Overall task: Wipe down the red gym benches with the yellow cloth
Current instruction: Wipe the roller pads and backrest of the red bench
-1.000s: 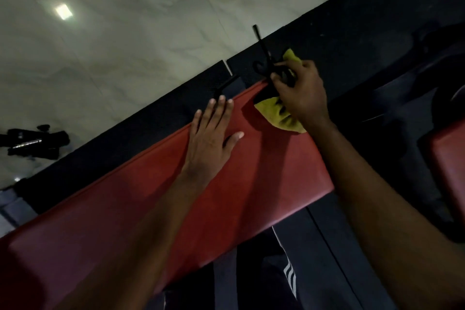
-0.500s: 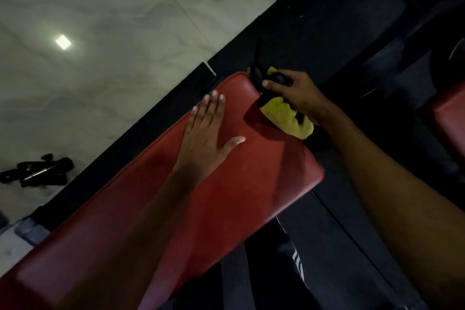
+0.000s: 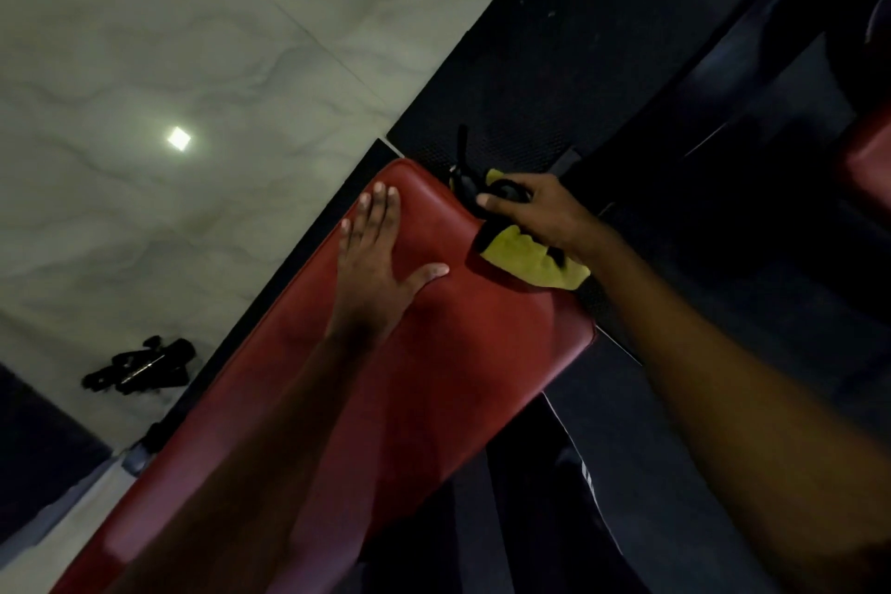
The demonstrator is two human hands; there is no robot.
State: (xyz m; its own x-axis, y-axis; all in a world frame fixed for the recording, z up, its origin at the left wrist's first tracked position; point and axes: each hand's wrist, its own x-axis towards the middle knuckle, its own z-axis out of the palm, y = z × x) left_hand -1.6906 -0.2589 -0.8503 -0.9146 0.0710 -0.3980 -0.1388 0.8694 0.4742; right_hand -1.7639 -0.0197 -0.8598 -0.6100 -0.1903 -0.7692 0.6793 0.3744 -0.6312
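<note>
A long red padded gym bench [image 3: 434,376] runs diagonally from the lower left to the upper middle. My left hand [image 3: 376,265] lies flat on its top near the far end, fingers straight. My right hand [image 3: 540,212] is at the bench's far right corner and grips the yellow cloth [image 3: 530,258] together with a black looped handle [image 3: 487,191]. The cloth hangs under my palm against the bench edge. Part of the cloth is hidden by my hand.
A pale marble floor [image 3: 193,63] fills the upper left, with a black piece of equipment [image 3: 140,367] lying on it. Dark rubber matting [image 3: 602,63] lies beyond the bench. Another red pad [image 3: 868,159] shows at the right edge.
The view has shifted so the bench's rounded far end now shows. My right hand has slid with the cloth from the top edge to the far right corner. My left hand stays flat.
</note>
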